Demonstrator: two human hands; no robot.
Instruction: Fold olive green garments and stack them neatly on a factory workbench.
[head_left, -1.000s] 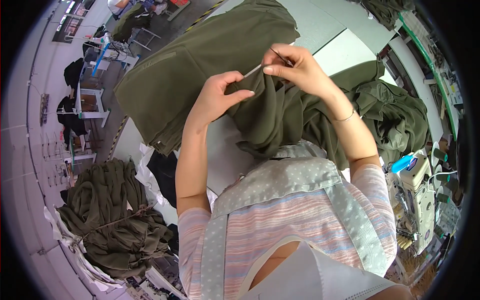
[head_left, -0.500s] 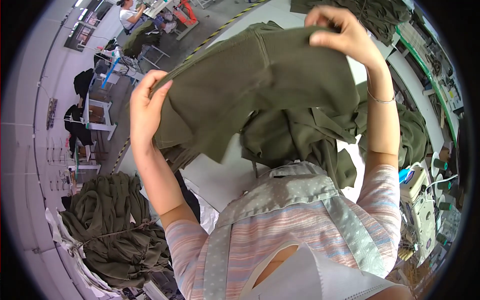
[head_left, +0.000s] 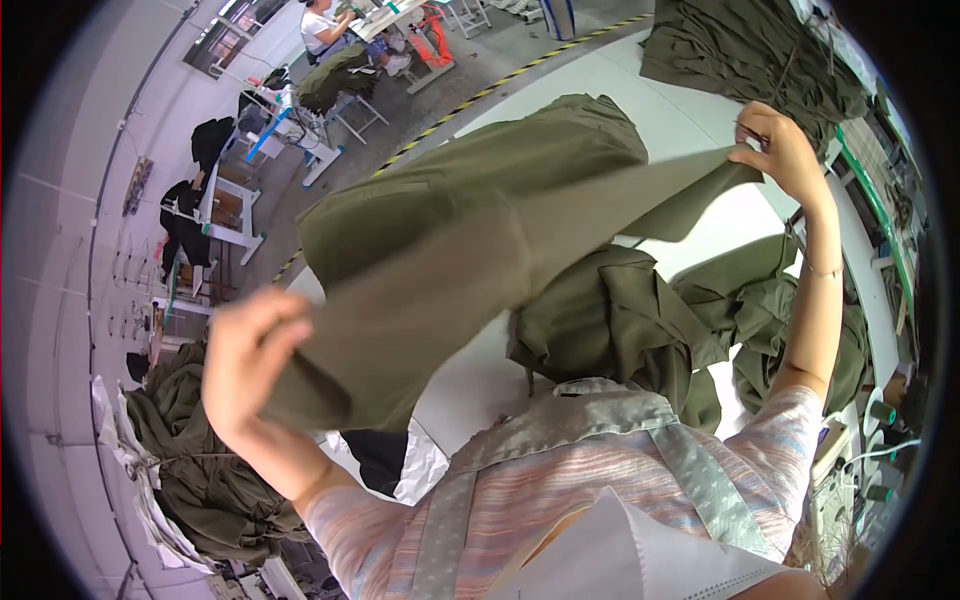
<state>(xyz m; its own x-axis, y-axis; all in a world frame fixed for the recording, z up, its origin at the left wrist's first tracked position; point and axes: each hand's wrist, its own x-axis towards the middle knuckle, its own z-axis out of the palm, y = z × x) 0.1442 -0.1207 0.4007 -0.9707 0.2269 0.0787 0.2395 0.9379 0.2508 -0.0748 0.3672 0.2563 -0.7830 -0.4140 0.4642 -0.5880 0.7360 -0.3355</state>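
Olive cloth (head_left: 470, 285), seemingly at spreading; right hand (head_left: 787, 160), 2 o'clock, pinching it; left hand (head_left: 248, 365), 8 o'clock, grip unclear; likely wants levelling.

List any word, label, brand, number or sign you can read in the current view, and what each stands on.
No text can be read.
Olive-green fabric panel in the right hand: no lettering visible; it is blurred toward the left hand.
Polka-dot apron: dots, no words seen.
Black-and-yellow floor tape: stripes only.
Green thread cones: too small to tell any marking.
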